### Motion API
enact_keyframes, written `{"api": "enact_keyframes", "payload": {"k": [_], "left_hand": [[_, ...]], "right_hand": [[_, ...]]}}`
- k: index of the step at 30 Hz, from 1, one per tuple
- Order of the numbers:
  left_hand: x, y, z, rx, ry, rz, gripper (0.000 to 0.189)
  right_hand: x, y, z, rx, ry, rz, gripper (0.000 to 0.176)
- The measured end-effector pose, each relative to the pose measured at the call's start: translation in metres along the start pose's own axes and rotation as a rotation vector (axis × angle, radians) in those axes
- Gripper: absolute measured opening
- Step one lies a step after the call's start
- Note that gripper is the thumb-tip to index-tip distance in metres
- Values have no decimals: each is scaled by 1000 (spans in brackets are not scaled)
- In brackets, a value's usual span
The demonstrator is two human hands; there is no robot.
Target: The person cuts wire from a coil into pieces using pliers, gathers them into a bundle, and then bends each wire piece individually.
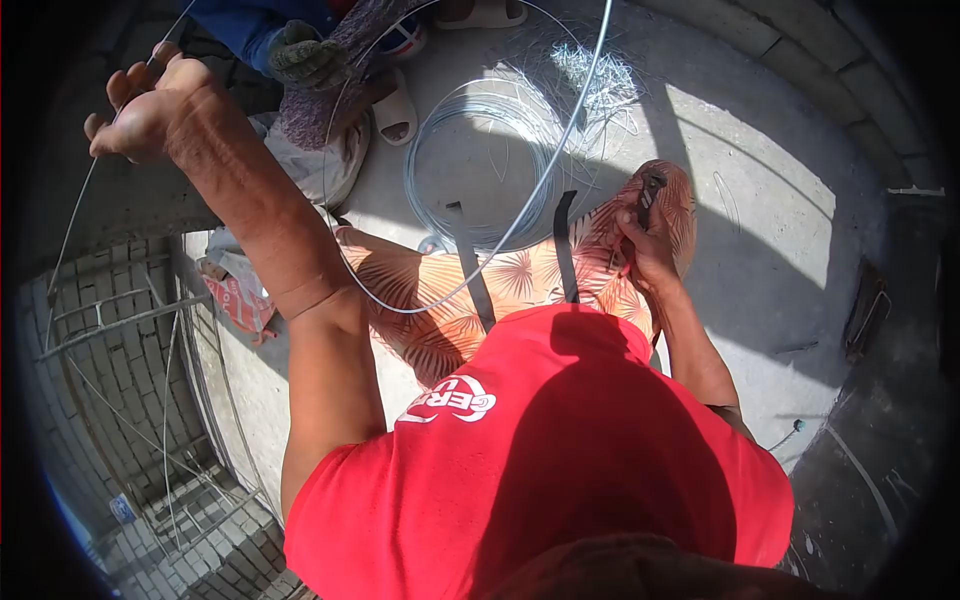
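At ten o'clock, the left hand is raised, palm upward, with thin wire held across half-curled fingers. At two o'clock, red-handled pliers are gripped in the closed right hand, above a patterned trouser leg; whether their jaws are parted cannot be told. A pale wire loop is hung across the centre, and a wire coil is laid on the floor at twelve o'clock, just beside tangled wire at one o'clock. The wire is judged light but springy, smooth enough to slide, and liable to kink or whip at loose ends; it would best be pinched close to the bend, with the pliers held low on the handles.
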State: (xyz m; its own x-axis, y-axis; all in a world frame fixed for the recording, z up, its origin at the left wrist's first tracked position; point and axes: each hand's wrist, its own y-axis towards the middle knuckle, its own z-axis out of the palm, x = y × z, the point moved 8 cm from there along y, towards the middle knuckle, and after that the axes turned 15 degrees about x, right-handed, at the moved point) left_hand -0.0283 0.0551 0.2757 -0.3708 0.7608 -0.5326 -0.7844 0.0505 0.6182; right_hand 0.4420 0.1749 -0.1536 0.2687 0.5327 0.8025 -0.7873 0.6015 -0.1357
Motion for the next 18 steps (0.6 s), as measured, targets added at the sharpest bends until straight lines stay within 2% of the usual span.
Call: {"api": "enact_keyframes", "payload": {"k": [2,4,6,9,10,11,13,14,16,18], "left_hand": [[75,46,9,184,-399,-324,47],[113,2,58,301,-478,-576,43],[154,-33,89,444,-398,-720,35],[202,-94,152,689,-261,-897,29],[197,-157,174,689,-287,-1043,31],[202,-213,178,842,-186,-1200,35],[170,-326,165,1059,-56,-1403,41],[147,-378,154,1165,12,-1507,49],[106,-438,130,1128,9,-1803,41],[104,-481,88,1122,-99,-1886,35]], "right_hand": [[40,12,-18,-51,26,-129,18],[76,24,-43,-49,-3,-259,12],[107,40,-62,47,-53,-396,8],[148,53,-64,46,-109,-416,9],[157,57,-64,38,-125,-427,13],[160,60,-59,65,-112,-418,18],[163,65,-42,126,-87,-400,30],[157,67,-30,221,3,-413,50],[136,61,4,326,193,-302,58],[110,57,23,412,300,-204,57]]}}
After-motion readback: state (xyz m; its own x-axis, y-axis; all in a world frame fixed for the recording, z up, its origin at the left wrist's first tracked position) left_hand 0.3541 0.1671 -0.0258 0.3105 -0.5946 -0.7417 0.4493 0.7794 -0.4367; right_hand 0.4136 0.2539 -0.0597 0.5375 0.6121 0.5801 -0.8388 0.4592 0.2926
